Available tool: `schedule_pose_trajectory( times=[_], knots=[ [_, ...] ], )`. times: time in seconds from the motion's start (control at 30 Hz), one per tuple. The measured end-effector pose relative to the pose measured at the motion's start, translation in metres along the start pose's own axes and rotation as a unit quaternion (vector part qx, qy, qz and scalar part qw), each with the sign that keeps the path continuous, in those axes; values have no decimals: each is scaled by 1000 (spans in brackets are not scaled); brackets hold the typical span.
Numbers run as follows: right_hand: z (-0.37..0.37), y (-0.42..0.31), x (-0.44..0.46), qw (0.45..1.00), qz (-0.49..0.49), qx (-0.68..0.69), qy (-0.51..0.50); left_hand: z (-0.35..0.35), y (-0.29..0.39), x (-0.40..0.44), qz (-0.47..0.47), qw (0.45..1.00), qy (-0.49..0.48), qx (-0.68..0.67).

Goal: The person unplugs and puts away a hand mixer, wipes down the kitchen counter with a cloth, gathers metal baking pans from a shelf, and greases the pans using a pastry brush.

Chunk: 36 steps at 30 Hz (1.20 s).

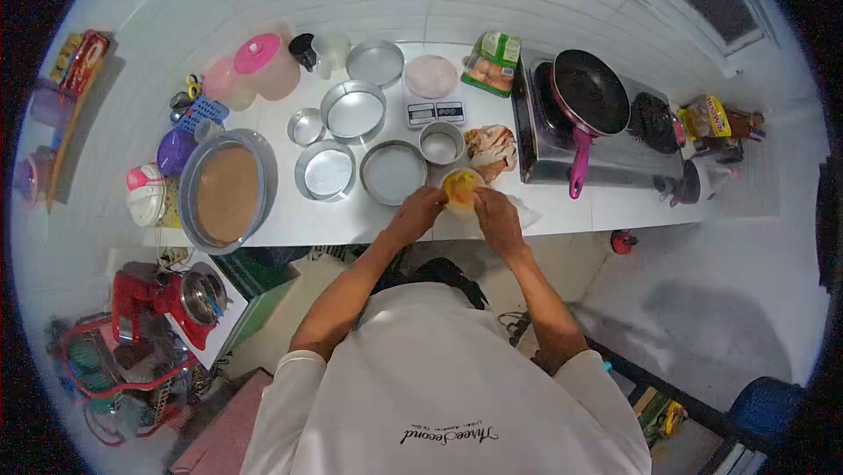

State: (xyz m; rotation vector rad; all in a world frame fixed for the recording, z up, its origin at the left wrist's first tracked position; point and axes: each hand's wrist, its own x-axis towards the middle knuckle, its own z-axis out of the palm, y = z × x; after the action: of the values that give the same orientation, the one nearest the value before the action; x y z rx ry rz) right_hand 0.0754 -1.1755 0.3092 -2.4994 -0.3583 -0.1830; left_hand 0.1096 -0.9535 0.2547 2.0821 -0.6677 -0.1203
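A small bowl (463,189) with yellow-orange contents is at the counter's front edge, between my two hands. My left hand (420,213) is at the bowl's left side with its fingers bent closed at the rim. At the right side, my right hand (497,218) has its fingers pressed together on the rim. What is inside the bowl looks wet and uneven. Just behind it lies a crumpled brown and white cloth (492,148), and a small round metal tin (441,143) stands to the back left.
Several round tins, one a wide tin (394,173), stand left of the bowl. A large basin (224,194) of brown contents is at far left. A digital scale (435,113) is behind. A frying pan (591,93) with a pink handle sits on the stove (562,163).
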Motion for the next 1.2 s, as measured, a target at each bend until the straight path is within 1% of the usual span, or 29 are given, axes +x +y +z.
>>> schedule_pose_trajectory(
  times=[0.07,0.1,0.2,0.3,0.4,0.5,0.6,0.7,0.8,0.9,0.93,1.0,1.03,1.13,1.2],
  knots=[
    [-10,-4,-1,999,25,-7,23,4,3,-4,1,1000,10,13],
    [-17,-13,-2,998,62,19,22,7,2,-6,1,1000,13,20],
    [-24,-18,-8,995,86,-27,-29,12,-1,-6,11,1000,17,5],
    [-29,-22,-18,998,42,-32,-14,13,2,-6,23,999,28,-6],
    [-31,-17,-26,995,76,6,-66,17,2,-4,39,999,31,-16],
    [-28,-7,-30,992,33,118,-9,23,2,-3,47,998,42,-1],
    [-41,-7,-29,994,19,107,-27,22,12,-5,21,997,71,-6],
    [-58,-17,-26,991,10,92,-101,17,19,0,-7,998,56,-34],
    [-62,-14,-25,987,-28,91,-126,22,16,1,-6,996,87,-36],
    [-55,-13,-26,979,-40,198,1,22,14,5,-12,998,60,-15],
    [-52,-13,-26,969,55,236,35,22,13,6,-8,998,57,-15],
    [-45,-13,-24,916,240,304,100,22,10,7,0,999,51,-17],
    [-44,-11,-21,890,229,366,149,22,8,6,3,999,45,-23],
    [-54,-10,-17,818,286,464,183,15,5,6,9,999,34,-36],
    [-55,-5,-14,784,317,494,203,4,7,4,6,999,33,-37]
  ],
)
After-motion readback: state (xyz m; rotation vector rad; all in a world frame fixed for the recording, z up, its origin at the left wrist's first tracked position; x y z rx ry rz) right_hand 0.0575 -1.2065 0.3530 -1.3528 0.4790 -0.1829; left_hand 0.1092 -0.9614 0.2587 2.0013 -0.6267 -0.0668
